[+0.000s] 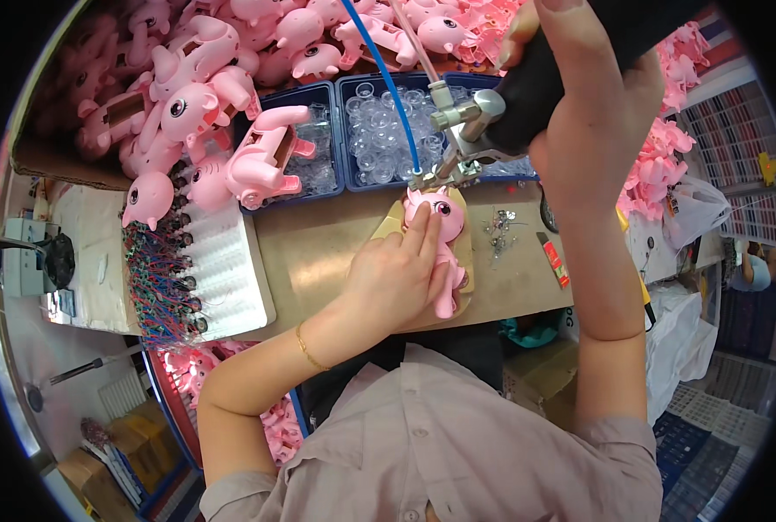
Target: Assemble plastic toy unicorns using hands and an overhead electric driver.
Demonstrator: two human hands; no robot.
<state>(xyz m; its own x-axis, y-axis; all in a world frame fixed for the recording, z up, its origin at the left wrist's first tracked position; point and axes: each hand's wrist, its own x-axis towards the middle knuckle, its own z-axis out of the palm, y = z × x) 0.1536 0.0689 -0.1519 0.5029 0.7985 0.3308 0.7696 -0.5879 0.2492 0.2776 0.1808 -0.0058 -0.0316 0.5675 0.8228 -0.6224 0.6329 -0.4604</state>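
Observation:
A pink toy pony (447,224) with a large dark eye lies on a yellowish holding block (390,224) at the middle of the table. My left hand (397,274) presses its head down with stretched fingers, the other fingers curled by the body. Held in my right hand (592,113) is a black power screwdriver (536,91), tilted toward the toy. Its metal nose (458,161) sits at the top of the pony's head; the exact contact point is hidden. A blue tube (386,74) and a clear pinkish hose (416,43) run into the nose.
Blue bins (340,130) of clear plastic cups line the far table edge. Pink toy parts (205,52) heap behind and left. Wired components (157,296) lie beside a white tray (227,278). Small metal pieces (499,230) and a red-black cutter (553,261) rest at right.

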